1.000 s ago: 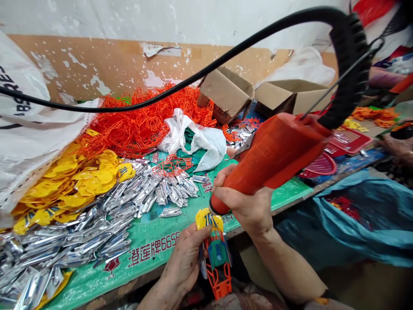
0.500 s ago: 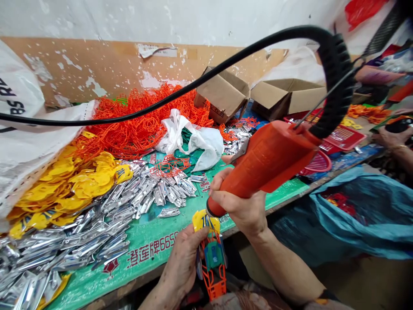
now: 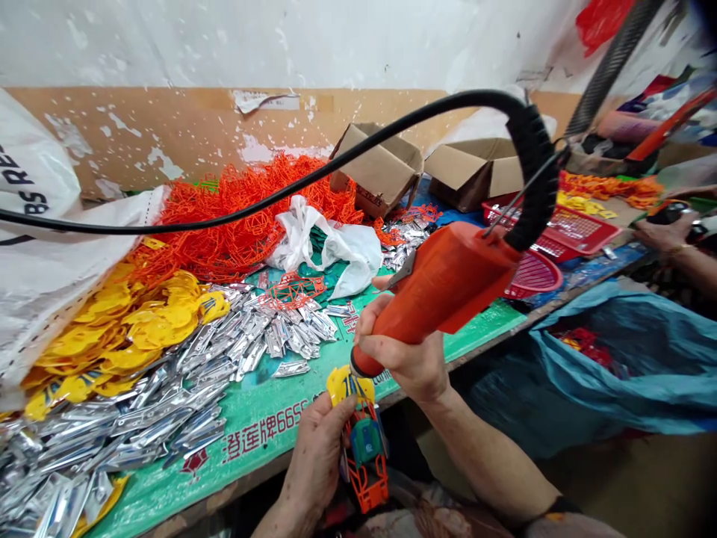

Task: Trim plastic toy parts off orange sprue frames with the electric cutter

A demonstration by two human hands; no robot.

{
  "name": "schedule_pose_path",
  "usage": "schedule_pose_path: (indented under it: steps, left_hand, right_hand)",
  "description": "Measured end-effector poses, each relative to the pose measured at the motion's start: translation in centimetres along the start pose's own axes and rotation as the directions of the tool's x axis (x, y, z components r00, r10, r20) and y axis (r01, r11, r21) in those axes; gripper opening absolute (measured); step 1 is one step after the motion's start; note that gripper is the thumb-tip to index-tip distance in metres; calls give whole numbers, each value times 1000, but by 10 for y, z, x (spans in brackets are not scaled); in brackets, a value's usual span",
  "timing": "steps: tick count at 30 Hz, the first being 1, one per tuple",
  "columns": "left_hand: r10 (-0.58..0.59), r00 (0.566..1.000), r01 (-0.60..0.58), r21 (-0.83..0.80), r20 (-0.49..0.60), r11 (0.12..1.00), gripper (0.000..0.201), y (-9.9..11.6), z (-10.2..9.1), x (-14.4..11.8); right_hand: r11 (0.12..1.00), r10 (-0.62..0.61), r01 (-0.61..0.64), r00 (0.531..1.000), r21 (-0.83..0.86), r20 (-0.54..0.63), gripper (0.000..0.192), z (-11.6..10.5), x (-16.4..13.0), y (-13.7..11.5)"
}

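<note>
Orange power tool [image 3: 442, 295] tilted, tip seemingly touching yellow-orange toy [image 3: 361, 433]

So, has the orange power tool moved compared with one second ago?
Cannot tell: the orange power tool sits lower left in frame, but the cardboard boxes shifted likewise, so the camera moved.

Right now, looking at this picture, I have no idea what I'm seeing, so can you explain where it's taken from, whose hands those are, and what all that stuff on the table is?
The picture comes from a camera worn on a person's head, looking down at their own two bare hands at a workbench. The right hand grips an orange power tool with a thick black cable, its tip pressed onto a small toy. The left hand holds that toy, made of yellow, orange, green and blue plastic parts. On the green table lie heaps of silver pieces, yellow pieces and orange frames, plus a white bag and cardboard boxes. Another person's hand shows at far right.
</note>
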State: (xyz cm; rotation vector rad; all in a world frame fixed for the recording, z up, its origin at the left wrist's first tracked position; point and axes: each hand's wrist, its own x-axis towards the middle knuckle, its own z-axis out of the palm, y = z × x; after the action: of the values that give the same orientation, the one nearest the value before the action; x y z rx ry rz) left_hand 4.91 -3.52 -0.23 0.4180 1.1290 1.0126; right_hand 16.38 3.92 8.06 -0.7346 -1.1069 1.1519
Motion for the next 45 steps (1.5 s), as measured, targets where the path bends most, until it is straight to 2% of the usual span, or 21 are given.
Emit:
schedule_pose_path:
  steps: [4,9,13,17,26,45]
  left_hand:
    - [-14,996,14,-5,89,1000,33,6,-2,3]
    - [-64,990,69,-37,124,997,31,13,-6,7]
    - [-86,991,90,-38,105,995,28,15,-9,9]
    - [-95,990,96,-5,109,995,23,18,-8,10]
    - [-121,989,123,-26,89,992,26,23,-6,7]
    - [-132,985,136,-31,111,990,25,26,-4,7]
  right_hand:
    - [999,-50,50,999,7,-14,12,-11,4,-8]
    - [973,-218,201,962,-116,-163,7,-40,31,-10]
    - [947,-257,201,943,-252,-211,9,-65,54,1]
    - [933,-256,179,940,-313,-225,9,-78,64,14]
    - [916,-213,99,941,-388,-262,10,-81,65,22]
    - [913,-196,63,934,-403,-299,18,-84,61,29]
